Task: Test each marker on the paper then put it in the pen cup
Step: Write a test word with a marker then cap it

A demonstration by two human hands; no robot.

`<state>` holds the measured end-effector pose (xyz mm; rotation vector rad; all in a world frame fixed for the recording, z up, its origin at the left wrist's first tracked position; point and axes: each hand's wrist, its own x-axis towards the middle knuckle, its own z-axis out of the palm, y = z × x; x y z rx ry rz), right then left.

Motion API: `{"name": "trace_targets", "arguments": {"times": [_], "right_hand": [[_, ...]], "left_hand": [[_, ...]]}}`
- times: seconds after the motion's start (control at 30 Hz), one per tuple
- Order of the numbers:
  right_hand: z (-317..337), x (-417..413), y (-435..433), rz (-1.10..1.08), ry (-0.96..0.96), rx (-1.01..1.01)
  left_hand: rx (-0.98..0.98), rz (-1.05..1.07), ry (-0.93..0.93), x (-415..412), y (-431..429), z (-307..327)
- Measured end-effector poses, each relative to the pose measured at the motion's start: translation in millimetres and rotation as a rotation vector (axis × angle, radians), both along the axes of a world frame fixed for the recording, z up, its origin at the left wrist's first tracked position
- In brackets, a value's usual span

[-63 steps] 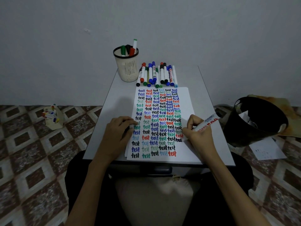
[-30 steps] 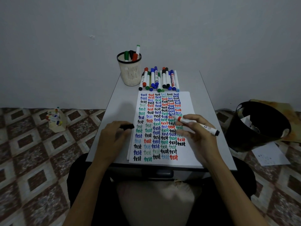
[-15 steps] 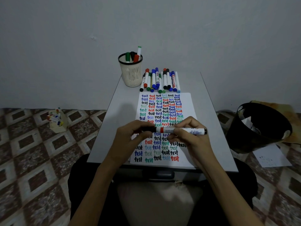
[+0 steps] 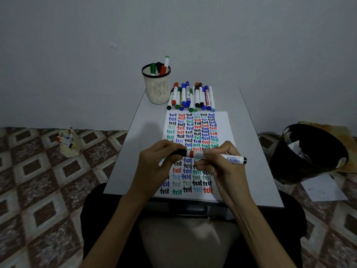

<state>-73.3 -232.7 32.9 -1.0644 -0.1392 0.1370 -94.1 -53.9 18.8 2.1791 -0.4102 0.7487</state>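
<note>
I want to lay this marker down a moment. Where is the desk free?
Free: the strip between paper and the desk's left edge, the strip between paper and right edge. Crowded: the far edge, with cup and markers; the left hand and right hand are over the paper's middle.

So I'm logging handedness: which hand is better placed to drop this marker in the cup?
Probably right: the right hand grips the marker by its barrel, while the left hand only pinches the cap. The pen cup stands slightly leftward.
</note>
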Motion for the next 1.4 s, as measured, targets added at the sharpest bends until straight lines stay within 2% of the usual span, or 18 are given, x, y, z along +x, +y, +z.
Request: {"name": "trace_targets", "arguments": {"times": [0.1, 0.23, 0.3, 0.4, 0.5, 0.6, 0.67, 0.77, 0.87, 0.97, 1.1, 1.2, 1.33, 1.4], "right_hand": [[-0.6, 5.2, -1.7, 0.078, 0.026, -0.078], [9.5, 23.7, -9.0, 0.355, 0.047, -0.202], [18.7, 33.3, -10.0, 0.467, 0.047, -0.281], [22.8, 48.3, 1.0, 0.450, -0.104, -0.620], [19.7, 65.6, 23.7, 0.394, -0.400, -1.025], [24.5, 79.3, 43.9, 0.518, -0.489, -1.191], [29.6, 94.2, 54.0, 0.521, -0.501, -1.245], [41.2, 126.8, 70.9, 0.325, -0.499, -1.217], [59.9, 159.1, 90.5, 0.027, -0.445, -0.947], [79.9, 192.3, 111.3, -0.229, -0.459, -0.689], [97.2, 232.0, 139.7, -0.407, -0.504, -0.546], [94.8, 248.7, 157.4, -0.429, -0.529, -0.610], [74.4, 258.6, 170.4, -0.381, -0.525, -0.946], [64.3, 258.9, 172.6, -0.351, -0.488, -1.049]], "left_hand": [[-0.043, -0.055, 0.079, 2.2, 10.1, -2.9], [-0.290, -0.090, 0.222, 5.1, 27.2, -10.7], [-0.320, -0.081, 0.258, 8.9, 36.4, -13.2], [-0.279, -0.076, 0.293, 15.0, 43.4, -12.7], [-0.224, -0.055, 0.261, 19.2, 43.8, -12.0], [-0.207, 0.016, 0.246, 22.9, 46.5, -16.0], [-0.170, 0.116, 0.278, 22.8, 52.2, -23.2], [0.036, 0.270, 0.406, 19.2, 57.4, -37.5], [0.242, 0.327, 0.458, 20.2, 53.4, -44.5], [0.294, 0.360, 0.445, 24.7, 52.9, -47.5], [0.304, 0.393, 0.455, 26.8, 54.2, -50.2], [0.279, 0.389, 0.446, 27.4, 52.9, -47.5], [0.270, 0.391, 0.453, 27.3, 52.5, -46.5], [0.274, 0.392, 0.453, 27.8, 52.9, -47.0]]}}
